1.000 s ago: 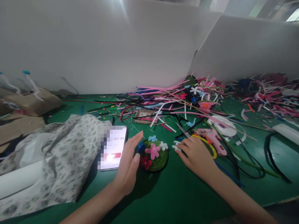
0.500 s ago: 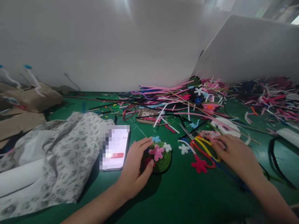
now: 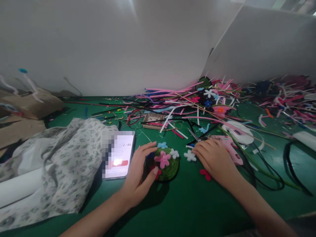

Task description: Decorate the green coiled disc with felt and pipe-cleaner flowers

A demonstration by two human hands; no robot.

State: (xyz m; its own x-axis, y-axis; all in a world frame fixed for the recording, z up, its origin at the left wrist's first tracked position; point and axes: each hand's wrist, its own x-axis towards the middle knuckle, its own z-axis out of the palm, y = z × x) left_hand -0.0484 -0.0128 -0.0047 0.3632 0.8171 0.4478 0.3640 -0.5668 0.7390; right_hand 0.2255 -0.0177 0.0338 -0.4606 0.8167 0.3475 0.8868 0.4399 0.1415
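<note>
My left hand (image 3: 138, 174) curves round the left side of a green coiled disc (image 3: 171, 169), its thumb in front and its fingers behind. Pink, light blue, white and red pipe-cleaner flowers sit on the disc; part of its left side lies behind my hand. My right hand (image 3: 212, 158) is closed, its fingertips pinched at the right edge of a loose white pipe-cleaner flower (image 3: 189, 155) on the table. Under and behind that hand are scissors (image 3: 194, 135), their handles hidden, and a pink tool resembling a glue gun (image 3: 233, 149). A red flower (image 3: 205, 174) shows partly below it.
A lit phone (image 3: 119, 154) lies on leaf-patterned cloth (image 3: 81, 158) at left. Loose pipe cleaners (image 3: 172, 95) heap along the back beside a small box (image 3: 154, 121). A white spool (image 3: 238, 131) and black strips (image 3: 288, 164) are at right; a paper-bag craft (image 3: 37, 103) stands far left.
My right hand has moved left from the pink tool, over the scissors' handles, to the white flower. My left hand stays at the green disc. The view has shifted slightly.
</note>
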